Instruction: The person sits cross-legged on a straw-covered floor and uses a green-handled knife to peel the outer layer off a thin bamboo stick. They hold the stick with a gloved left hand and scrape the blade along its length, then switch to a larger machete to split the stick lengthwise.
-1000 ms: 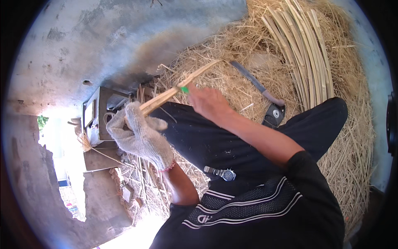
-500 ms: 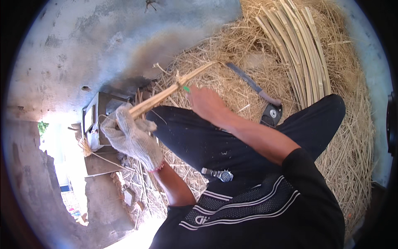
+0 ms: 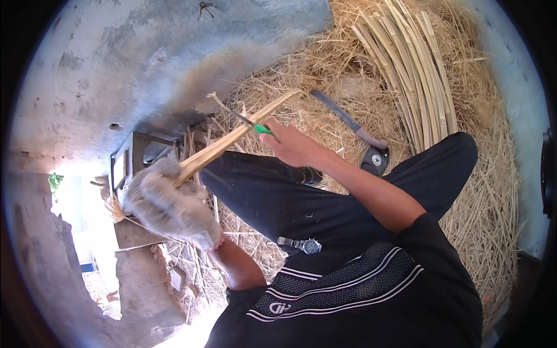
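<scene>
Bamboo is the thing in hand: a pale split strip (image 3: pixel 232 139) runs from the gloved left hand (image 3: pixel 171 206) up toward two o'clock, ending over the straw (image 3: pixel 493 191); the left hand's grip is clenched round the strip's lower end, at about nine o'clock from the middle of the view; the bare right hand (image 3: pixel 293 145) holds a green-handled knife (image 3: pixel 252 124) with its grip closed on the handle, the blade lying against the strip near its middle; compared with half a second ago, the left hand and strip sit much as they did, while the right hand has edged slightly up along the strip and the whole scene has shifted a little with the head; a wristwatch (image 3: pixel 301 245) lies on the dark trousers at six o'clock from the right hand; a long blade with a grey handle (image 3: pixel 348 119) rests on the straw at three o'clock from the knife; a bundle of bamboo strips (image 3: pixel 415 75) lies at one o'clock.
</scene>
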### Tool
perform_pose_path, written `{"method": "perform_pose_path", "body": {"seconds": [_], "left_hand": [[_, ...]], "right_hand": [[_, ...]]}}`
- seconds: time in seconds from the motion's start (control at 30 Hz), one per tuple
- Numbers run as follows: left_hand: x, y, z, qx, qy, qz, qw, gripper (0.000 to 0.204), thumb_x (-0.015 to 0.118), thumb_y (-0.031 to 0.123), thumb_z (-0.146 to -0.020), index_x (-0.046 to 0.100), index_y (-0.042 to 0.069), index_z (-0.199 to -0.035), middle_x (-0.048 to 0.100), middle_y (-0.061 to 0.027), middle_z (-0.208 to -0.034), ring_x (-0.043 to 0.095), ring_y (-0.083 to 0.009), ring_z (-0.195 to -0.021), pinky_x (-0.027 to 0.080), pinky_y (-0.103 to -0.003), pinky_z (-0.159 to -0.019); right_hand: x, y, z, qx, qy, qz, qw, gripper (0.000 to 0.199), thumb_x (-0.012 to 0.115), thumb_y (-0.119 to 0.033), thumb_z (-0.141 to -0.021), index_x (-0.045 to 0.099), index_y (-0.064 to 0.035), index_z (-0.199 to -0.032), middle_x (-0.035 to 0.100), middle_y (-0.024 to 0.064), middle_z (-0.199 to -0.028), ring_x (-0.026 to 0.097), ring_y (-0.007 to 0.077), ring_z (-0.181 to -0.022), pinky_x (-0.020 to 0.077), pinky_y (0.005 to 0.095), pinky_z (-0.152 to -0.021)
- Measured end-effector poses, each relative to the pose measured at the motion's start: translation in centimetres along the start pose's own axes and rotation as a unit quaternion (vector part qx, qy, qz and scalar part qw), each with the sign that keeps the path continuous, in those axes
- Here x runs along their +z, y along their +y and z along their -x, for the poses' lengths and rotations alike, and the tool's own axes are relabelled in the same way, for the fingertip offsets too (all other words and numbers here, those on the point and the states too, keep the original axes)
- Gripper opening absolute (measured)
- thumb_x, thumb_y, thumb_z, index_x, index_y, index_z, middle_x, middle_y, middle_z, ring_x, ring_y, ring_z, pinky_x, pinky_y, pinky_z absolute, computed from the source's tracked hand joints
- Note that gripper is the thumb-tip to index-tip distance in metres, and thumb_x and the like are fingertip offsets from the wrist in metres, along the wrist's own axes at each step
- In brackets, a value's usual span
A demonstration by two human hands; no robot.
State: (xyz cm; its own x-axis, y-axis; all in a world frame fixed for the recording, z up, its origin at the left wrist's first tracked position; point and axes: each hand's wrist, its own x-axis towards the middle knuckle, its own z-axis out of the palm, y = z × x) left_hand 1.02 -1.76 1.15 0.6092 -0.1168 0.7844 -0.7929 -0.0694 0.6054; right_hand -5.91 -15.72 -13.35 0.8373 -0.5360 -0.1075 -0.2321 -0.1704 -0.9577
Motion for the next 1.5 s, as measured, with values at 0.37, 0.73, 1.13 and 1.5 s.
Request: {"method": "perform_pose_path", "body": {"seconds": [0.37,0.73,1.13,1.5], "left_hand": [[2.9,-1.5,-1.1,-0.018,-0.009,0.142,0.990,0.051,0.045,0.048,-0.104,0.053,0.004,-0.079,0.055,-0.0047,-0.065,0.050,-0.0123,-0.052,0.039,-0.024,-0.042],[2.3,-1.3,-1.1,0.080,-0.121,0.269,0.952,0.054,0.036,0.050,-0.105,0.039,0.016,-0.064,0.036,0.0041,-0.052,0.035,-0.0078,-0.042,0.034,-0.025,-0.038],[3.8,-2.9,-2.9,-0.001,0.018,0.138,0.990,0.051,0.041,0.048,-0.106,0.030,0.019,-0.065,0.029,0.0043,-0.055,0.027,-0.0101,-0.047,0.035,-0.027,-0.050],[4.1,0.2,-2.3,0.019,0.050,0.093,0.994,0.054,0.036,0.052,-0.105,0.031,0.020,-0.061,0.025,0.0059,-0.047,0.021,-0.0070,-0.037,0.029,-0.027,-0.038]], "right_hand": [[1.5,-0.5,2.0,-0.093,0.166,0.151,0.970,0.025,0.048,-0.027,-0.103,0.051,-0.0020,-0.102,0.060,0.0245,-0.061,0.061,0.0468,-0.060,0.0456,0.0568,-0.055],[-1.3,9.7,-4.4,0.042,0.079,0.389,0.917,0.014,0.063,-0.012,-0.086,0.071,-0.0005,-0.084,0.069,0.0173,-0.068,0.071,0.0329,-0.063,0.0553,0.0427,-0.052],[-4.8,5.7,1.3,0.031,0.125,0.115,0.985,0.031,0.049,-0.030,-0.102,0.056,-0.0013,-0.112,0.065,0.0262,-0.074,0.065,0.0465,-0.072,0.0505,0.0550,-0.067],[1.0,-4.2,4.5,-0.150,0.116,0.099,0.977,0.019,0.058,-0.020,-0.099,0.051,-0.0025,-0.098,0.058,0.0222,-0.059,0.062,0.0427,-0.057,0.0490,0.0519,-0.052]]}}
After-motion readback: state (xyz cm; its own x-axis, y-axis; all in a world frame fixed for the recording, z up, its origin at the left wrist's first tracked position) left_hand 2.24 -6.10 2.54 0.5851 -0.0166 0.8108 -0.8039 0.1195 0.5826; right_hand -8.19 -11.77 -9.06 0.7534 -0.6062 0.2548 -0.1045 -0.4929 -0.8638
